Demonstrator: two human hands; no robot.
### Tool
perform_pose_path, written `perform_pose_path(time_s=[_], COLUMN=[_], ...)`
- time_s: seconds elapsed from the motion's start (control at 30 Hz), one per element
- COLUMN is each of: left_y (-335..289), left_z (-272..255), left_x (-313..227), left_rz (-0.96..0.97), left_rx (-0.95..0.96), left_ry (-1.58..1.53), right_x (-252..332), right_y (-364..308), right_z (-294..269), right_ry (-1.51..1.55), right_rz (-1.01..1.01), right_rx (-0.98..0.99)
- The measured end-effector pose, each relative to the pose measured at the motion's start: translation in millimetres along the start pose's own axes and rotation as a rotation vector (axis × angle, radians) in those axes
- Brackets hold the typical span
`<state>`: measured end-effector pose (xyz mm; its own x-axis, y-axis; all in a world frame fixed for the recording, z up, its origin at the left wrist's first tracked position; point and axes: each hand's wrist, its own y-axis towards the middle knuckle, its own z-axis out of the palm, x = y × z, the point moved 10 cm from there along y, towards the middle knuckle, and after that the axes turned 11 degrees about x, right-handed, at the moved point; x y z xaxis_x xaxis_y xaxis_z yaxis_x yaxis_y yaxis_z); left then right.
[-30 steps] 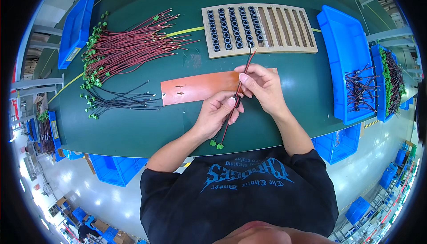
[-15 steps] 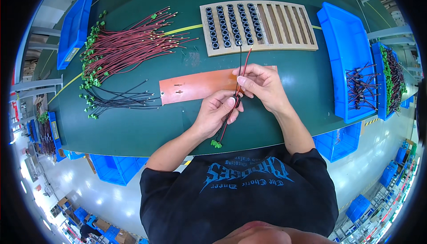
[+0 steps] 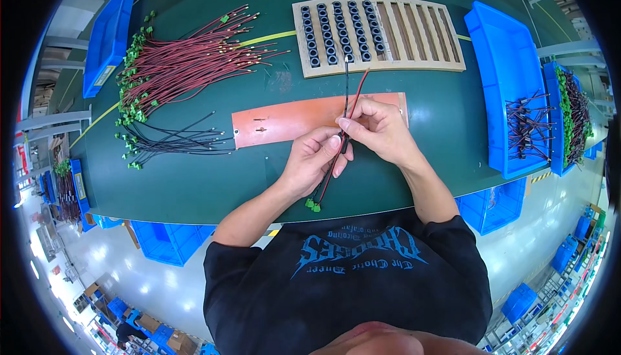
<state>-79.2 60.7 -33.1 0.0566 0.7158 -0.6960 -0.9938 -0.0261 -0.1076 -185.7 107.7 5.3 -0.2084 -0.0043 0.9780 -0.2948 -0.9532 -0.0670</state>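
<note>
My left hand (image 3: 314,161) is closed on a pair of wires, one red and one black (image 3: 347,85), pinched between thumb and fingers. A green connector (image 3: 313,205) hangs at their lower end, near the table edge. My right hand (image 3: 381,132) pinches the same wires just above, its fingertips almost meeting the left ones. Their free ends point away from me, toward a wooden tray (image 3: 414,66) with rows of black rings (image 3: 331,51). Something dark at my left fingertips is mostly hidden. Beneath my hands lies an orange strip (image 3: 284,122).
Red wires (image 3: 187,64) with green connectors lie heaped at the left, and black wires (image 3: 178,140) nearer. A blue bin (image 3: 482,44) at the right holds wire assemblies; another blue bin (image 3: 107,38) stands far left. The green table (image 3: 194,190) ends before my body.
My right hand has slid down the wires, toward my left hand. The black ring that showed at my left fingertips is now mostly covered.
</note>
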Motion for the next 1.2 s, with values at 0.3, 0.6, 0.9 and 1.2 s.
perform_pose_path(time_s=[0.3,0.6,0.9,1.2], left_y=[0,3,4,3], left_z=[0,8,12,13], left_x=[0,-24,-11,-4], left_rz=[-0.023,-0.011,-0.080,-0.059], left_rx=[-0.029,0.037,0.092,0.069], left_ry=[0.047,0.447,-0.045,-0.133], right_x=[0,25,3,-4], right_y=[-1,-2,-2,-1], right_z=[7,-8,7,8], right_ry=[0.024,-0.015,0.141,0.156], right_rz=[0.056,-0.128,-0.009,-0.018], right_rx=[0.050,-0.079,0.026,0.007])
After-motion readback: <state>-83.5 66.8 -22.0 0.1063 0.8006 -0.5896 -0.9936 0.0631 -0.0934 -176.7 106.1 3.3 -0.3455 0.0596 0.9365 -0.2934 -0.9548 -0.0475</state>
